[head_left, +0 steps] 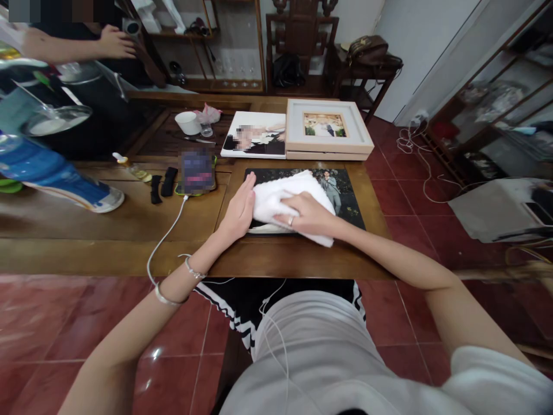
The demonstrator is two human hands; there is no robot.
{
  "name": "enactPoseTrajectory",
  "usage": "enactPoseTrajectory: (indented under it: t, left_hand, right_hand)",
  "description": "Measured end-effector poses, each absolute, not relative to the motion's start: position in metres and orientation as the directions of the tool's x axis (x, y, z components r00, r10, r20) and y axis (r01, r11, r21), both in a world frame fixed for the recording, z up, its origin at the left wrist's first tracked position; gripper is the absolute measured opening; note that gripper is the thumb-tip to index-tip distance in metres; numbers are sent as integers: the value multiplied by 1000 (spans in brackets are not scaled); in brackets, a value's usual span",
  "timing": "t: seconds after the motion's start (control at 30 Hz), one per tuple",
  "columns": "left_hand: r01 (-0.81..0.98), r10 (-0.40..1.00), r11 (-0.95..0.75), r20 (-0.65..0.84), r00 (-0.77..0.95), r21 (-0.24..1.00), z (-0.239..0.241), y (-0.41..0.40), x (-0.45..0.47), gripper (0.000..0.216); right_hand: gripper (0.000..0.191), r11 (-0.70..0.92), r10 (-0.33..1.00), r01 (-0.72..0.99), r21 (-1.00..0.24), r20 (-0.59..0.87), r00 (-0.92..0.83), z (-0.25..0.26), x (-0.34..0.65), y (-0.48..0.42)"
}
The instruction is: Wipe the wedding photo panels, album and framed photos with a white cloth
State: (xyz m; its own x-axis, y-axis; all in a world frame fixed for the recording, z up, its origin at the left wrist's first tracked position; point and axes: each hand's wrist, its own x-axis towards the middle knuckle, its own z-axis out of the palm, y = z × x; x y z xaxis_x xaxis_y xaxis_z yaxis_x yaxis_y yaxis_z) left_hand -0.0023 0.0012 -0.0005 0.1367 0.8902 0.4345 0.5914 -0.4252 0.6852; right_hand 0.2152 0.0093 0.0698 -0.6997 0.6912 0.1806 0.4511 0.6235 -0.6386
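Centre frame, I log one dark photo panel [345, 199], left edge seemingly steadied by the left hand [239, 210], fingers extended, and one white cloth [296, 184] atop it, apparently bunched for control, gripped by the right hand's fingers [298, 202].

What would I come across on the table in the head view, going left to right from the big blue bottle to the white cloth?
Blue bottle, small dropper bottle, two black strips, phone, left hand, white cloth.

Fluffy cloth [283, 190], glossy wooden table [298, 257]
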Motion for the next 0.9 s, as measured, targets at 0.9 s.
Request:
enactPoseTrajectory:
  t: [0.9]
  left_hand:
    - [699,871,-471,409,272,539,-2,5,-3,45]
  right_hand:
    - [22,439,803,500,-746,78,-590,73,174,128]
